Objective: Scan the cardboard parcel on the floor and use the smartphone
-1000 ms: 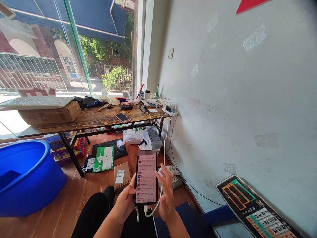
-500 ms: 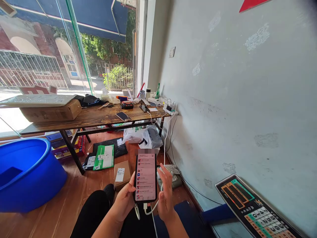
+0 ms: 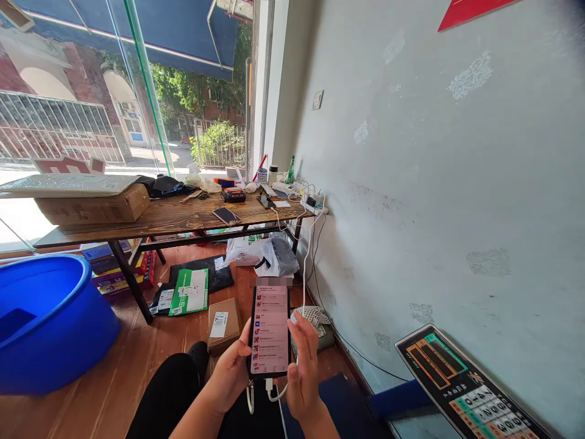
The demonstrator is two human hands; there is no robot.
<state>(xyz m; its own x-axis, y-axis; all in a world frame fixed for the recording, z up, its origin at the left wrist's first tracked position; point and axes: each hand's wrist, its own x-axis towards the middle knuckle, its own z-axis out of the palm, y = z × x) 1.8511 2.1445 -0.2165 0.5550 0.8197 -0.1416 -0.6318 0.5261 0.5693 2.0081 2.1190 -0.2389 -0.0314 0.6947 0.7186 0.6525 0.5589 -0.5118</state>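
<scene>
My left hand [image 3: 232,369] grips a smartphone [image 3: 270,329] by its left side, the thumb along the near edge. Its lit screen displays a list with small icons and red marks. A white charging cable [image 3: 269,385] is plugged into the phone's lower end and loops to the right. Beside the phone's right edge is my right hand [image 3: 304,366], fingers apart and slightly bent, holding nothing. Whether its fingertips touch the phone's edge I cannot tell. A pale loop [image 3: 250,397] hangs below the phone's lower left corner.
Ahead, a wooden table [image 3: 183,218] bears a cardboard box [image 3: 91,207], two phones, a green bottle [image 3: 291,169] and tangled cables. Parcels [image 3: 189,291] and a small carton [image 3: 224,326] lie on the floor. A blue tub [image 3: 55,329] stands left, a scale display [image 3: 461,378] right.
My right hand has shifted slightly down, its fingers a little more bent beside the phone. The list on the screen sits slightly lower. My left hand keeps its hold.
</scene>
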